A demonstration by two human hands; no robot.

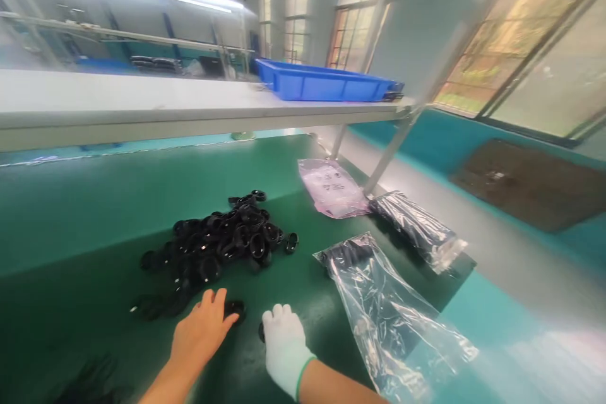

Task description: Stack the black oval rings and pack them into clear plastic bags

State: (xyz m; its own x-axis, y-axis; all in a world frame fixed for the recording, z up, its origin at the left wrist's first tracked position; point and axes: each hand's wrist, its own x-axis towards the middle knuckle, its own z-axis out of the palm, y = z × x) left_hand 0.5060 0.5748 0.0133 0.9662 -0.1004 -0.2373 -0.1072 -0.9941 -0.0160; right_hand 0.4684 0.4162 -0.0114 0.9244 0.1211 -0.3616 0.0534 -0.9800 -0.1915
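My left hand (201, 328), bare, is low in the middle of the view, its thumb and fingers closed around one side of a black ring-shaped part (237, 310). To its right, my right hand (285, 347) wears a white glove with a green cuff edge. Its fingers are curled over a small black part (261, 332), of which only an edge shows. Just beyond both hands lies a loose pile of black ring-shaped parts (227, 240) on the green table surface (142, 202). One single ring (291, 242) rests at the pile's right side.
Right of my gloved hand lies a clear plastic bag (388, 315) with dark contents at its far end. Behind it are a filled bag (416, 227) and a pinkish bag (331, 186). A white shelf (142, 98) spans above, carrying a blue bin (326, 82). Blurred dark parts (92, 382) are lower left.
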